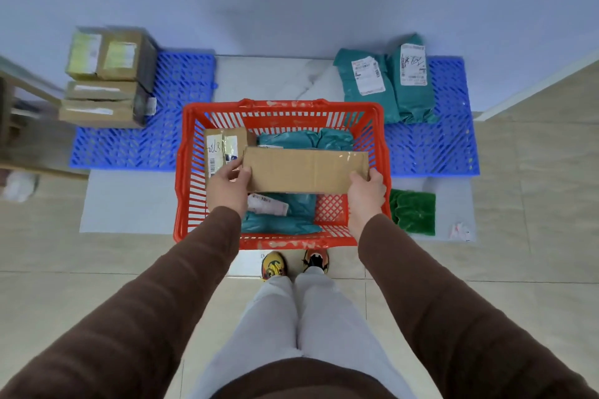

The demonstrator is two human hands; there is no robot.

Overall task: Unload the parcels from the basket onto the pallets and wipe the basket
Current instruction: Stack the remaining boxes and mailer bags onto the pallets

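Note:
A red plastic basket point(194, 191) stands on the floor in front of my feet. Over it I hold a long flat cardboard box point(304, 170) by its two ends: my left hand point(228, 183) grips the left end, my right hand point(368, 189) the right end. Inside the basket lie a small labelled cardboard box point(223, 146) at the back left and teal mailer bags point(304, 139), partly hidden under the held box. A blue pallet point(162, 139) on the left carries stacked cardboard boxes point(107, 74). A blue pallet point(447, 146) on the right carries two teal mailer bags point(389, 81).
A green cloth point(413, 210) lies on the floor just right of the basket, with a small crumpled white scrap point(460, 232) beyond it. A wooden shelf frame point(13, 126) stands at the far left. A white wall runs behind the pallets.

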